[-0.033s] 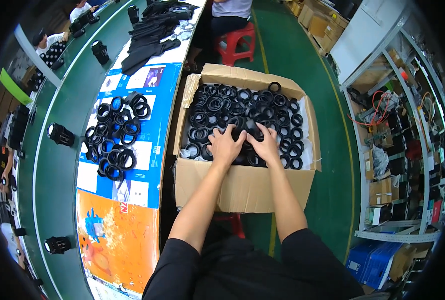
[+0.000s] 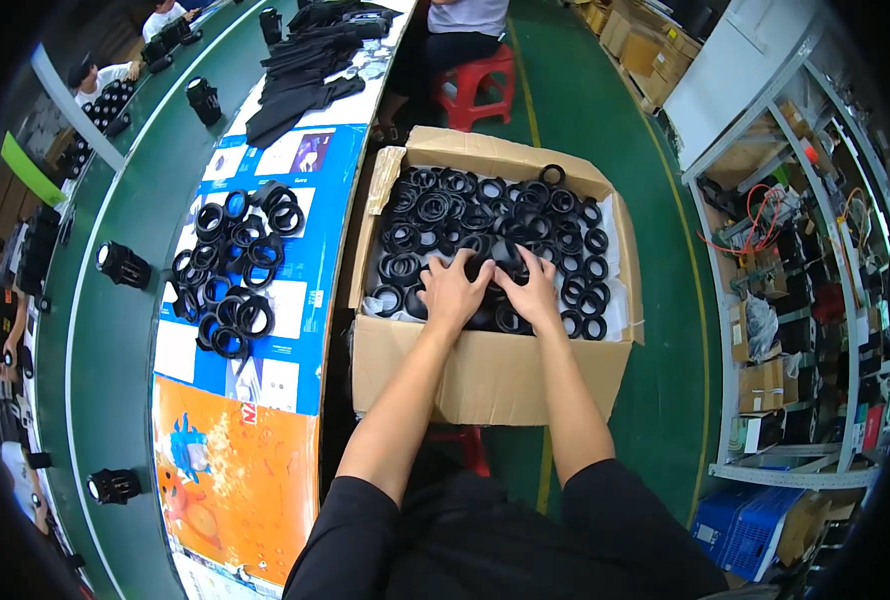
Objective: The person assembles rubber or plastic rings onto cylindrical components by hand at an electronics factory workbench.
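Note:
An open cardboard box (image 2: pixel 485 385) in front of me is filled with several black rubber rings (image 2: pixel 435 210). Both my hands are inside it at the near side. My left hand (image 2: pixel 453 292) lies on the pile with its fingers curled over a cluster of rings. My right hand (image 2: pixel 535 292) is just beside it, fingers dug into the same cluster. The two hands almost touch, and the rings under the palms are hidden.
To my left, a long table with blue and orange sheets (image 2: pixel 255 400) carries another heap of black rings (image 2: pixel 230 270). Black lamps (image 2: pixel 123 264) stand along the green conveyor. A red stool (image 2: pixel 475 80) and a seated person are behind the box; shelves (image 2: pixel 795 300) are on the right.

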Motion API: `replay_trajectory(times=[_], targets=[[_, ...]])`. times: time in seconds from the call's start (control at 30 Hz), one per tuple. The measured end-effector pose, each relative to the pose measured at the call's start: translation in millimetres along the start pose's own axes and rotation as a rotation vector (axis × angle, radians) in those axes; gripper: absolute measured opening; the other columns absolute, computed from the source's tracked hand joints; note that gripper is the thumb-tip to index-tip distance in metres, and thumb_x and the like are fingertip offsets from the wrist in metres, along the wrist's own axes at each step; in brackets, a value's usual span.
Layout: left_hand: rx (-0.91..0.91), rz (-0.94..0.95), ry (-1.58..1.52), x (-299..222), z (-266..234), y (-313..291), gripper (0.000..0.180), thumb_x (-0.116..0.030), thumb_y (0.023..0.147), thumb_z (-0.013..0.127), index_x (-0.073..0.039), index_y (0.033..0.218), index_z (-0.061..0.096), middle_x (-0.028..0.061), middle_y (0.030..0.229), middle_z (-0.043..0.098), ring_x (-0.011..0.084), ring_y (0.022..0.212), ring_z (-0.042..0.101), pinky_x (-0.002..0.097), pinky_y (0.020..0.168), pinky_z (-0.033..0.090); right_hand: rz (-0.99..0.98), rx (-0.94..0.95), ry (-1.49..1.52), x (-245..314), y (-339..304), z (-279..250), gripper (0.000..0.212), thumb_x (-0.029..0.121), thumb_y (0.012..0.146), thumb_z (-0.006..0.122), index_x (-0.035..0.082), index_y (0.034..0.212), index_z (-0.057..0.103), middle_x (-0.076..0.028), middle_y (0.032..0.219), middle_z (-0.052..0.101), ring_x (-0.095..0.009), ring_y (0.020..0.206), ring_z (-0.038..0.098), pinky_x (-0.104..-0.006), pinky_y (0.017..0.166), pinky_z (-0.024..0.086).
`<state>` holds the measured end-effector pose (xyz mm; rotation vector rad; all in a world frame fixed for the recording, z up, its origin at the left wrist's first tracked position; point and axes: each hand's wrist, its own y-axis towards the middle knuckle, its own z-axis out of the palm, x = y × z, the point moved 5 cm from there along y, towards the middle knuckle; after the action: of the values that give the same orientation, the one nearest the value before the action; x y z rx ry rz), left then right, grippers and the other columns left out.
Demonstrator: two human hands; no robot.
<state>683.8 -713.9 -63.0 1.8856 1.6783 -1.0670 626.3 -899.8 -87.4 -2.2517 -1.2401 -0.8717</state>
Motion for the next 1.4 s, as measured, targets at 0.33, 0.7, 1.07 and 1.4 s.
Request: replay_trajectory(times=[0.33, 0.7, 1.07, 1.4], targets=[[-0.097, 0.017, -0.297, 11.4, 26.8, 37.1, 0.061, -0.065, 0.106, 0.063, -0.029, 0.155, 0.067, 0.0259, 0.167, 0.049, 0.0544, 0.147, 0.052, 0.0611, 0.124, 0.041, -0.007, -0.189, 0.334, 23.9, 10.2, 35.3, 0.062, 0.043, 0.104, 0.076, 0.017, 0.159, 0.062, -0.034, 0.168, 0.042, -0.053, 0.157, 0.041, -0.0531, 0.129, 0.039], [-0.310, 0.272, -0.406, -14.8, 31.6, 25.7, 0.040, -0.036, 0.110, 0.070, -0.009, 0.139, 0.072, 0.0165, 0.139, 0.070, 0.0394, 0.128, 0.063, 0.0493, 0.118, 0.046, -0.036, -0.282, 0.808, 36.7, 4.4, 38.7, 0.055, 0.034, 0.111, 0.068, 0.011, 0.160, 0.059, -0.021, 0.167, 0.043, -0.040, 0.156, 0.042, -0.0477, 0.129, 0.037], [-0.222, 0.412, -0.711, -70.6, 21.6, 17.0, 0.042, -0.035, 0.110, 0.071, -0.011, 0.144, 0.071, 0.0208, 0.147, 0.067, 0.0409, 0.136, 0.058, 0.0476, 0.118, 0.044, -0.226, -0.421, 0.862, 73.8, 3.7, -12.6, 0.052, 0.038, 0.116, 0.064, 0.005, 0.156, 0.061, -0.014, 0.160, 0.047, -0.029, 0.151, 0.047, -0.0444, 0.128, 0.038], [-0.379, 0.353, -0.767, -21.3, 23.7, 26.5, 0.040, -0.034, 0.110, 0.072, -0.009, 0.142, 0.070, 0.0154, 0.140, 0.071, 0.0366, 0.130, 0.062, 0.0455, 0.116, 0.045, -0.342, -0.369, 0.680, 84.0, 0.4, 22.1, 0.044, 0.026, 0.111, 0.069, 0.010, 0.152, 0.066, -0.014, 0.160, 0.047, -0.032, 0.149, 0.049, -0.0452, 0.128, 0.040]])
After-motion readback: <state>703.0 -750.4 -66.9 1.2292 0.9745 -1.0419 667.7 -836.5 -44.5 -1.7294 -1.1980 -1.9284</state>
